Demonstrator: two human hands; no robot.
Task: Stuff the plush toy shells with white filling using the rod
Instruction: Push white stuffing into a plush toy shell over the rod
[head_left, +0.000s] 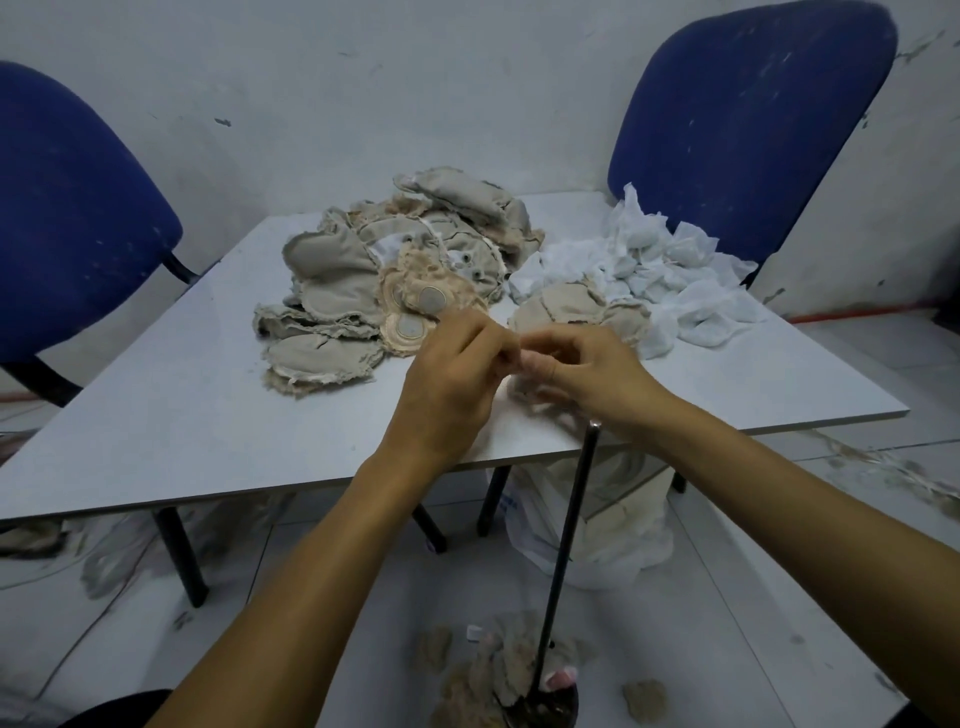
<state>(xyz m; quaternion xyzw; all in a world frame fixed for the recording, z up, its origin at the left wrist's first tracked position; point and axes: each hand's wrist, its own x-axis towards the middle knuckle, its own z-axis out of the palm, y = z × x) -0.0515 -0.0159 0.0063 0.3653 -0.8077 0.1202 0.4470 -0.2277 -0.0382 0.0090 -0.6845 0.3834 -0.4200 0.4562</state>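
My left hand (452, 379) and my right hand (587, 374) meet over the front right part of the grey table (182, 405), fingers curled and pinching a small beige plush shell (524, 387) between them; most of it is hidden by the fingers. A thin black rod (569, 545) stands upright from a base on the floor, its tip just under my right wrist at the table edge. A heap of empty beige shells (374, 275) lies at the table's middle. White filling (670, 270) is piled at the back right.
Two blue chairs stand behind the table, one on the left (67, 223) and one on the right (748, 119). A white bag (618, 525) sits under the table. Stuffed beige pieces (493, 670) lie on the floor around the rod's base.
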